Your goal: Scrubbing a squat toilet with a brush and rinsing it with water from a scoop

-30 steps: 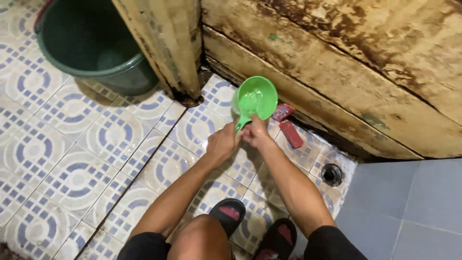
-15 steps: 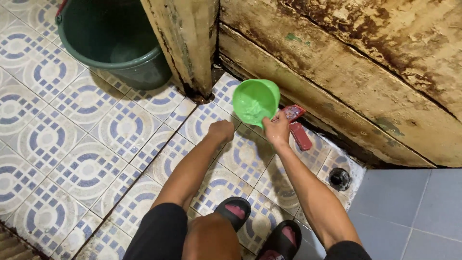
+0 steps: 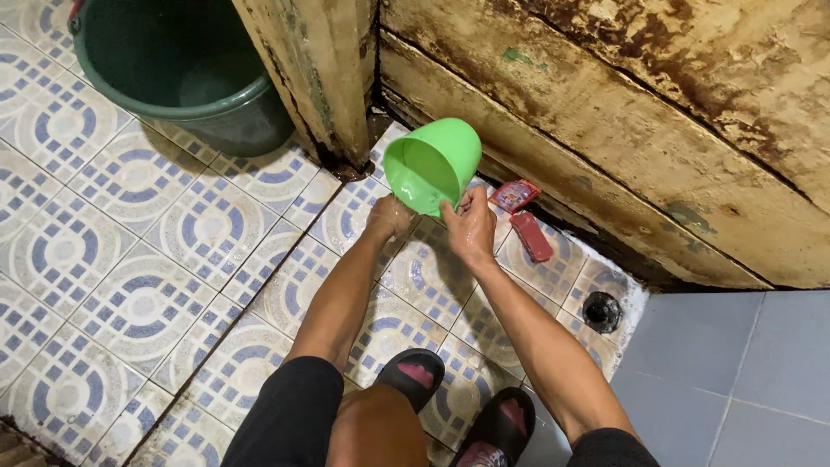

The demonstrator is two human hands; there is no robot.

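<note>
Right hand [image 3: 471, 227] fingers curled, gripping lower rim of green dipper [image 3: 432, 165]. Left hand [image 3: 389, 216] wet, closed loosely under dipper, touching its underside; exact grip cannot tell. Dipper tilted, mouth facing camera, held above patterned floor tiles [image 3: 138, 259] near corner of stained wooden wall [image 3: 605, 130]. Red sachet [image 3: 513, 195] and red bar [image 3: 531, 236] just beside right hand. Dark green bucket [image 3: 186, 73] well apart, upper left. Floor drain [image 3: 602, 311] at right. Black sandals [image 3: 413, 377] below.

Both arms reach forward and down; left hand [image 3: 389, 216] wet, curled; right hand [image 3: 471, 227] gripping.
</note>
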